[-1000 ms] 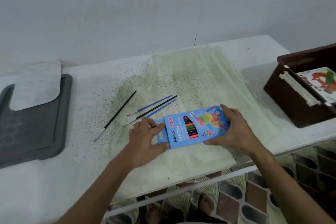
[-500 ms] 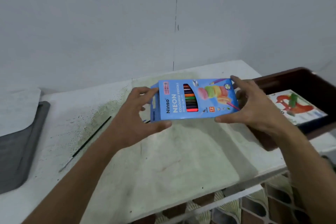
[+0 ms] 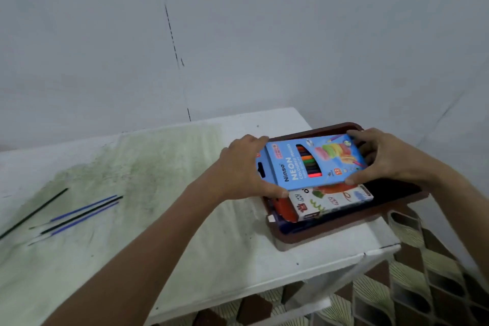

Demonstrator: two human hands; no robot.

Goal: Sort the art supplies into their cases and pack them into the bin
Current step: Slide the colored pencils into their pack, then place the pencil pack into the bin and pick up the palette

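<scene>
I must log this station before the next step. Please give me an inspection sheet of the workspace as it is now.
Surface: white table with green stains.
Job's things: blue pencil box held over the brown bin, above a white box already inside; four brushes loose on the table at the left.
Clutter: nothing seen.
Hands: left hand and right hand grip the pencil box at its two ends.
Cables: nothing seen.
Surroundings: plain wall behind; patterned floor below.
</scene>
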